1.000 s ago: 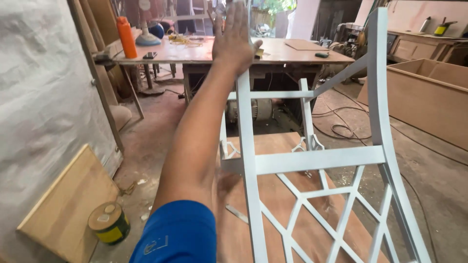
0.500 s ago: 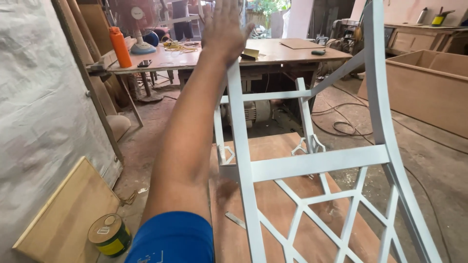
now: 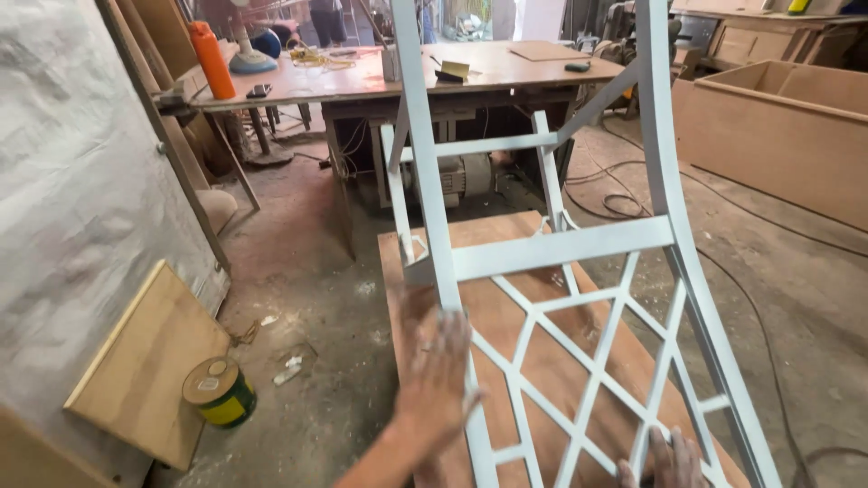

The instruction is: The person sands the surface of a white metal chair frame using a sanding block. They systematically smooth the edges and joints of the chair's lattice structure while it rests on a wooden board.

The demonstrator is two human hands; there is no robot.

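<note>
Chair frame: big white chair frame (image 3: 561,248) lies tipped on a brown board (image 3: 542,361) on the floor, with its legs sticking up toward the camera. It sits in about the same spot as a moment ago.

Left hand: half a second ago the left hand (image 3: 438,366) was up high, near the top of the left rail, with the arm stretched far out. Now it is low and close, flat on the same rail with fingers spread. It presses more than it grips.

What the change means: the hand seems to have slid down the rail, as if feeling or rubbing the painted wood.

Right hand: only fingertips of the right hand (image 3: 669,456) show at the bottom edge, by the criss-cross bars. I cannot tell if they hold a bar or just touch it.

Tabletop: a tabletop (image 3: 380,81) stands behind, with an orange bottle (image 3: 211,59) and small bits too blurry to name.

Paint can: a little yellow and green paint can (image 3: 220,391) sits on the floor by a wood panel (image 3: 149,361).

Hidden: chair tops are cut off above, and the seat end is cut off below.
</note>
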